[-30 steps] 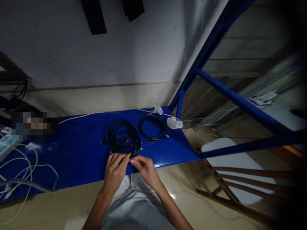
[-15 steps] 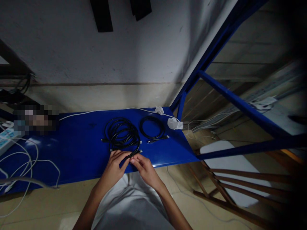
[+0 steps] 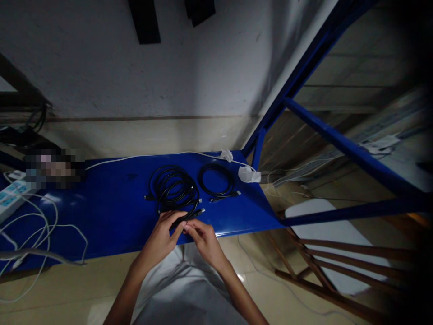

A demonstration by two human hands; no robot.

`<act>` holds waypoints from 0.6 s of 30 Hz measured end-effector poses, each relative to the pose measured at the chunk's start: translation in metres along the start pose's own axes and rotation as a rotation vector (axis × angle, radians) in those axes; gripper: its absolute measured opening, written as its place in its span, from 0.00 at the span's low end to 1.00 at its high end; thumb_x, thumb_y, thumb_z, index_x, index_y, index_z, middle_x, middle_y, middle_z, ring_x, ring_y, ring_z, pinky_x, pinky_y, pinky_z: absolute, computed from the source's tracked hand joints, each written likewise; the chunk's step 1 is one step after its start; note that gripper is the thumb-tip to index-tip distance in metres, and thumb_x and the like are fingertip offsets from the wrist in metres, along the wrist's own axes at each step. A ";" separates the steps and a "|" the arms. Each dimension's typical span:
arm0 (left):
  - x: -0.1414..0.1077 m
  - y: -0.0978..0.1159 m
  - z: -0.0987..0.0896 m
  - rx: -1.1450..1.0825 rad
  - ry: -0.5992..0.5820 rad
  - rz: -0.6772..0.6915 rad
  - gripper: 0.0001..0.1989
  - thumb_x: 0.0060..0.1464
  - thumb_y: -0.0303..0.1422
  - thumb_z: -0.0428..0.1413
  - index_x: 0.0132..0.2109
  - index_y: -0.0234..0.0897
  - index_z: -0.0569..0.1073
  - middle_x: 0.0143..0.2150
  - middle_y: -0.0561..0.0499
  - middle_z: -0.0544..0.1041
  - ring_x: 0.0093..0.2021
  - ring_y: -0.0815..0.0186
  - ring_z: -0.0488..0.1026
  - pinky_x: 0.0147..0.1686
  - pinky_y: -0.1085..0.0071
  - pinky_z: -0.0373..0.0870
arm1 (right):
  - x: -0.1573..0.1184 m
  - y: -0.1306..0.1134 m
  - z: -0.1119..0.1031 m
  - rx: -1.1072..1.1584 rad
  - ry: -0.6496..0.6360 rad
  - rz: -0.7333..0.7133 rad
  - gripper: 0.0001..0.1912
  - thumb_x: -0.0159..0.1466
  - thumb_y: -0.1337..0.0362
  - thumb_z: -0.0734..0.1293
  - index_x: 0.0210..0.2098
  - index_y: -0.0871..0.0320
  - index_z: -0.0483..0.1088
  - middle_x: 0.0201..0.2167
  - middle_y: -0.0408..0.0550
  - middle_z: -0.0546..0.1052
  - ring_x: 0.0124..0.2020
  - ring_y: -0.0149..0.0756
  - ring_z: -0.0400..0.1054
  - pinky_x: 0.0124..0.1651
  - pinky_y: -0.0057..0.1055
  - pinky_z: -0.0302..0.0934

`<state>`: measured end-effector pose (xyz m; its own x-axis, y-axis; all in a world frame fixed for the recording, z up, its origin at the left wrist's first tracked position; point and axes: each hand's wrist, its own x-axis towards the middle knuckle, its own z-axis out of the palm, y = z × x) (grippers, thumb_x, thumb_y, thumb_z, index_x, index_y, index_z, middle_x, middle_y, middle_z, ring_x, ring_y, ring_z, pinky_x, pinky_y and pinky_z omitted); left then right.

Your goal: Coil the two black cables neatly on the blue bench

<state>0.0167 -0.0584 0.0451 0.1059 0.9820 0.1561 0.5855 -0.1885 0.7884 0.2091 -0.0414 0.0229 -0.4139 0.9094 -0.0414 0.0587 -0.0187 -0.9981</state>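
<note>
A glossy blue surface point(image 3: 111, 212) stretches under and beyond my hands; to their right, a chair point(image 3: 334, 230) with wooden slats and a pale seat runs into shadow. Just past my fingers lies a cable pile point(image 3: 174, 186), smooth black rounds overlapping, its near edge hidden by my knuckles. My left hand point(image 3: 164, 229) is curled closed on a black cable point(image 3: 193, 215). My right hand's point(image 3: 202, 234) fingertips draw together beside it; I can't tell whether they pinch anything. Beyond them sits a round cable loop point(image 3: 216, 195). The held cable's metal-tipped plug point(image 3: 202, 211) pokes out rightward.
</note>
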 end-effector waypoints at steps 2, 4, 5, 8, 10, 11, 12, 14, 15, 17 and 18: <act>0.002 0.002 -0.002 -0.017 -0.026 -0.009 0.14 0.71 0.37 0.57 0.59 0.43 0.78 0.58 0.45 0.83 0.60 0.57 0.78 0.62 0.57 0.74 | 0.000 0.005 0.000 0.034 0.020 0.007 0.18 0.75 0.48 0.68 0.44 0.54 0.83 0.39 0.46 0.84 0.41 0.39 0.76 0.46 0.31 0.66; 0.005 0.004 -0.005 -0.032 -0.045 -0.010 0.14 0.71 0.38 0.57 0.58 0.42 0.79 0.58 0.44 0.82 0.60 0.57 0.78 0.62 0.57 0.74 | -0.001 0.010 0.000 0.063 0.038 0.012 0.17 0.74 0.49 0.69 0.44 0.54 0.83 0.40 0.47 0.85 0.42 0.40 0.77 0.47 0.32 0.67; 0.006 0.004 -0.006 -0.039 -0.052 -0.008 0.13 0.72 0.38 0.56 0.58 0.42 0.79 0.58 0.44 0.82 0.60 0.57 0.79 0.62 0.58 0.74 | -0.001 0.011 0.001 0.080 0.045 0.014 0.17 0.74 0.49 0.70 0.44 0.54 0.84 0.40 0.47 0.85 0.42 0.41 0.77 0.47 0.32 0.68; 0.010 0.005 -0.009 -0.066 -0.069 -0.011 0.14 0.74 0.36 0.51 0.56 0.42 0.80 0.58 0.45 0.82 0.59 0.59 0.79 0.62 0.60 0.75 | -0.002 0.011 0.003 0.159 0.071 0.029 0.16 0.72 0.49 0.71 0.45 0.54 0.84 0.43 0.49 0.86 0.45 0.43 0.79 0.52 0.35 0.70; 0.012 0.005 -0.010 -0.083 -0.076 -0.012 0.15 0.75 0.35 0.49 0.56 0.42 0.80 0.57 0.45 0.82 0.59 0.60 0.79 0.61 0.61 0.75 | -0.001 0.008 0.005 0.220 0.102 0.052 0.16 0.71 0.48 0.73 0.45 0.54 0.84 0.45 0.51 0.86 0.47 0.45 0.79 0.54 0.37 0.70; 0.013 0.005 -0.010 -0.090 -0.077 -0.009 0.15 0.75 0.35 0.49 0.55 0.42 0.80 0.57 0.45 0.82 0.58 0.60 0.80 0.61 0.62 0.75 | -0.001 0.007 0.005 0.240 0.115 0.065 0.16 0.70 0.48 0.73 0.45 0.54 0.84 0.45 0.51 0.86 0.47 0.45 0.79 0.54 0.38 0.70; 0.013 0.005 -0.011 -0.095 -0.075 -0.004 0.15 0.75 0.35 0.49 0.55 0.42 0.80 0.56 0.44 0.82 0.58 0.60 0.80 0.60 0.62 0.75 | -0.001 0.006 0.006 0.247 0.123 0.074 0.17 0.70 0.48 0.74 0.45 0.54 0.84 0.44 0.51 0.86 0.47 0.45 0.79 0.54 0.38 0.70; 0.013 0.005 -0.011 -0.101 -0.070 0.008 0.15 0.75 0.35 0.49 0.54 0.41 0.80 0.56 0.44 0.83 0.57 0.60 0.80 0.59 0.62 0.76 | -0.001 0.004 0.006 0.215 0.116 0.070 0.17 0.69 0.47 0.74 0.44 0.54 0.85 0.44 0.51 0.86 0.46 0.44 0.78 0.52 0.37 0.70; 0.013 0.005 -0.011 -0.101 -0.069 0.012 0.15 0.75 0.35 0.49 0.54 0.41 0.80 0.55 0.44 0.83 0.57 0.60 0.80 0.58 0.62 0.77 | -0.001 0.005 0.005 0.186 0.108 0.059 0.17 0.70 0.48 0.73 0.45 0.55 0.85 0.44 0.51 0.86 0.45 0.44 0.78 0.51 0.36 0.69; 0.013 0.006 -0.011 -0.095 -0.063 0.011 0.15 0.75 0.34 0.49 0.54 0.41 0.81 0.56 0.44 0.83 0.57 0.60 0.80 0.58 0.62 0.77 | -0.002 0.006 0.005 0.130 0.093 0.039 0.17 0.71 0.49 0.72 0.45 0.54 0.85 0.44 0.50 0.85 0.45 0.42 0.77 0.49 0.34 0.68; 0.013 0.006 -0.011 -0.092 -0.062 0.010 0.15 0.75 0.34 0.49 0.53 0.41 0.81 0.56 0.44 0.82 0.57 0.60 0.80 0.58 0.62 0.77 | -0.002 0.006 0.004 0.116 0.091 0.034 0.16 0.72 0.49 0.72 0.46 0.54 0.85 0.43 0.50 0.85 0.44 0.42 0.76 0.48 0.34 0.68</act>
<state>0.0124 -0.0467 0.0582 0.1627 0.9782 0.1289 0.5083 -0.1951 0.8388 0.2065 -0.0452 0.0164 -0.3292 0.9412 -0.0762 -0.0358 -0.0931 -0.9950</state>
